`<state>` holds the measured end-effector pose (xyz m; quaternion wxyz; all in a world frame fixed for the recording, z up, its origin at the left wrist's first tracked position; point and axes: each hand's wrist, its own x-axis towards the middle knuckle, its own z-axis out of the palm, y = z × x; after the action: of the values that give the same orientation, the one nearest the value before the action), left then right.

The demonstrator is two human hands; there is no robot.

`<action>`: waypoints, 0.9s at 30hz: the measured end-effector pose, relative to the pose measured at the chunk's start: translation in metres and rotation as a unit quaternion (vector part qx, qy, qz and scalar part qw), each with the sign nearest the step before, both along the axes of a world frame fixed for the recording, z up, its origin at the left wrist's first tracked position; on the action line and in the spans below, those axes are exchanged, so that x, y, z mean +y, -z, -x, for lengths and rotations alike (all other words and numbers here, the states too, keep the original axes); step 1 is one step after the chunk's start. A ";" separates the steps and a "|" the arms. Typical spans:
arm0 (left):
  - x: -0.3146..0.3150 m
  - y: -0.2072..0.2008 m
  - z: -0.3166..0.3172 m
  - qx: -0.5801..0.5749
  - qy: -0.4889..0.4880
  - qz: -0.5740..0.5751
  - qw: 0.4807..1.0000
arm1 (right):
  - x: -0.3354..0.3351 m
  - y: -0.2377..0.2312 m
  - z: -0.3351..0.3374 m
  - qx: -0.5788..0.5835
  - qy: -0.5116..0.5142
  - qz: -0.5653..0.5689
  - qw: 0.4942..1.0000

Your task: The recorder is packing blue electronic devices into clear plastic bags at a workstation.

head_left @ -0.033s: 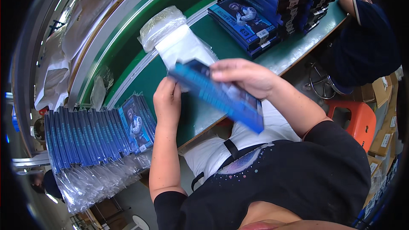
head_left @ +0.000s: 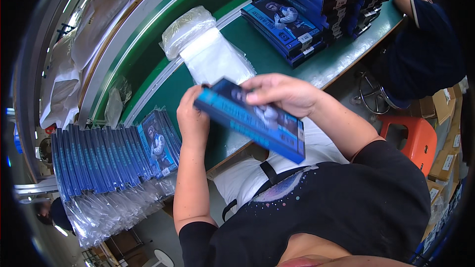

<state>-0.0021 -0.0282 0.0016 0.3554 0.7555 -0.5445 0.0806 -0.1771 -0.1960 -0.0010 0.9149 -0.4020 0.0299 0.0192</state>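
Over the table's near edge I hold a flat blue box (head_left: 237, 124), tilted, with a dark picture on its face and light blue lettering along its side. My right hand (head_left: 284, 94) grips it from the right, thumb on the face. At the box's left end, my left hand (head_left: 193, 118) is closed, its fingertips against the corner and partly hidden. Just beyond lies a stack of clear plastic bags (head_left: 215, 59) on the green table (head_left: 173, 86).
Bagged blue boxes (head_left: 104, 158) stand in a row at left. Tall stacks of similar boxes (head_left: 302, 24) fill the far right of the table. Another person's sleeve (head_left: 425, 44) and hands show at far right. An orange stool (head_left: 413, 141) stands right of me.
The box has turned slightly in my hands, so more of its picture face shows. Its right end has dropped a little. My left fingers have shifted slightly at the corner.
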 end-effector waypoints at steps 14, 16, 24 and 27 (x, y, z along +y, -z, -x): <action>0.004 -0.017 -0.001 0.423 -0.121 0.001 0.898 | -0.018 0.014 -0.019 0.025 0.037 0.090 0.995; 0.004 -0.021 0.003 0.433 -0.116 -0.008 0.894 | -0.021 0.013 -0.018 0.023 0.026 0.103 0.994; 0.003 -0.021 0.009 0.171 -0.077 -0.006 0.982 | 0.011 0.025 -0.019 -0.023 0.225 0.414 0.882; 0.006 -0.029 0.030 0.061 -0.095 0.006 0.994 | 0.017 0.014 -0.018 -0.017 0.232 0.452 0.861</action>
<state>-0.0322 -0.0222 0.0309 0.3833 0.8049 -0.4474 0.0709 -0.1586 -0.1787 -0.0149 0.6111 -0.7533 0.1123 -0.2158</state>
